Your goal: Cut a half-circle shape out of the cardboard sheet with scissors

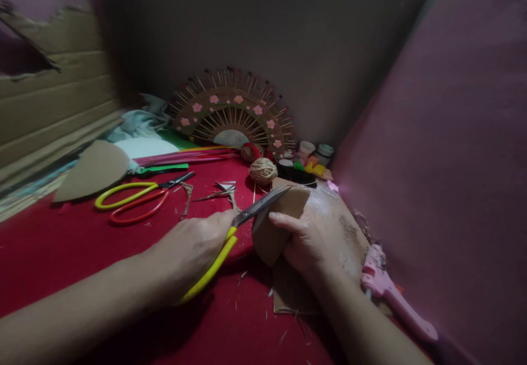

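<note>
My left hand (201, 250) is closed around the yellow handles of a pair of scissors (257, 207). The blades point up and right and lie across the upper part of a brown cardboard piece (272, 236). That piece is gripped in my right hand (307, 239), with the thumb on its face near the blades and the other fingers hidden behind. Beneath it, another folded piece of cardboard (292, 296) rests on the red cloth (197, 329). Thin cut scraps lie scattered on the cloth around the hands.
Scissors with yellow and red handles (142, 197) and a cardboard shape (96, 170) lie at the left. A twine ball (263, 171) and a flowered fan (230, 99) stand behind. A pink glue gun (395, 296) lies right, beside a stained board (341, 228) and the wall.
</note>
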`<state>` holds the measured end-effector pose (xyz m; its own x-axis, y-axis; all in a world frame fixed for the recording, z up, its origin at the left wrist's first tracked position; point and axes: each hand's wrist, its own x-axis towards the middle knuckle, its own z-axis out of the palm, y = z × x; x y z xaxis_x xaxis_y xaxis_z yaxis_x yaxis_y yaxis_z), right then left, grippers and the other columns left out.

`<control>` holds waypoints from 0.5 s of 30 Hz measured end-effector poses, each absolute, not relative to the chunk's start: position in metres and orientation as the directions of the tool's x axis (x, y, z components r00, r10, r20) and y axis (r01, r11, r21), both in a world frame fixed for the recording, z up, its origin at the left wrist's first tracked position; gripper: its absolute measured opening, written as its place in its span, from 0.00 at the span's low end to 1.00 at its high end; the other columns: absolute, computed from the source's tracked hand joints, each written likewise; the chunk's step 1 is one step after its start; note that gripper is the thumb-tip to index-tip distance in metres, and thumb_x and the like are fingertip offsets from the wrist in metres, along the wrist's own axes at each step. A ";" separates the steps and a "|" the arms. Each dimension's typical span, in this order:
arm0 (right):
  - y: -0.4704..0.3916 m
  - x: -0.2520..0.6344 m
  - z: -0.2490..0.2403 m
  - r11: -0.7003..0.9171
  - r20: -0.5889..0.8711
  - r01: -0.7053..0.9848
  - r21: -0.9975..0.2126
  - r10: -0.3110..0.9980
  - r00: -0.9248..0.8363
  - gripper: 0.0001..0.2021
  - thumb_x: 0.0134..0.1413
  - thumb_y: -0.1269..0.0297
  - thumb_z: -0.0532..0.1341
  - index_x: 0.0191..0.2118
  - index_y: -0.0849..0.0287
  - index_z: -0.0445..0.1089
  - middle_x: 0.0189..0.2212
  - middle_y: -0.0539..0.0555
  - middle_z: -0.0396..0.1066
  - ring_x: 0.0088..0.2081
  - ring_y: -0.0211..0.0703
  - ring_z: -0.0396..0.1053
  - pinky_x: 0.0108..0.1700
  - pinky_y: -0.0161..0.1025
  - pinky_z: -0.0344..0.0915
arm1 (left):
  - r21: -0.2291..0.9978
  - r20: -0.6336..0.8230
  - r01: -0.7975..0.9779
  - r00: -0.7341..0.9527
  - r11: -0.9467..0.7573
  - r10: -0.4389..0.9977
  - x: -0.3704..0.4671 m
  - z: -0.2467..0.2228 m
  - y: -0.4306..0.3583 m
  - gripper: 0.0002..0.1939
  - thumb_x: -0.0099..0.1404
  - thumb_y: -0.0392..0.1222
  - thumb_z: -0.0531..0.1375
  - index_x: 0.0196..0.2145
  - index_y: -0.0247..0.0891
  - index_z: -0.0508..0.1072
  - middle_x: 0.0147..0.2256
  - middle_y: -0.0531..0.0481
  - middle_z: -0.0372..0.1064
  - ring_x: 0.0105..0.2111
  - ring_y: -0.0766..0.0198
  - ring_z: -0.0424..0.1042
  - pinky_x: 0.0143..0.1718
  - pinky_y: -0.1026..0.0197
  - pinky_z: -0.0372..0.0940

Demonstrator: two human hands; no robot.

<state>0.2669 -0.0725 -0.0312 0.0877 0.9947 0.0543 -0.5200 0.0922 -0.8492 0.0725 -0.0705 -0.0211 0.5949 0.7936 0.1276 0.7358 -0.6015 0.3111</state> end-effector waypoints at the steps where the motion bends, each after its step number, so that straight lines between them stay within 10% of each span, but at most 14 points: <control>1: -0.072 0.267 -0.032 0.078 0.044 -0.519 -0.851 0.996 0.078 0.22 0.35 0.77 0.66 0.42 0.55 0.72 0.36 0.49 0.78 0.36 0.45 0.73 0.42 0.44 0.70 | 0.303 0.104 0.748 0.590 -0.590 0.801 0.073 -0.019 -0.072 0.14 0.64 0.42 0.43 0.43 0.35 0.62 0.28 0.47 0.67 0.21 0.62 0.62 0.24 0.59 0.55; 15: -0.070 0.267 -0.026 0.137 0.060 -0.560 -0.817 0.986 0.154 0.11 0.43 0.69 0.66 0.37 0.54 0.73 0.28 0.46 0.77 0.30 0.40 0.74 0.39 0.38 0.70 | 0.330 0.124 0.718 0.611 -0.613 0.782 0.072 -0.018 -0.070 0.13 0.66 0.42 0.42 0.41 0.37 0.62 0.27 0.48 0.66 0.21 0.63 0.62 0.23 0.60 0.55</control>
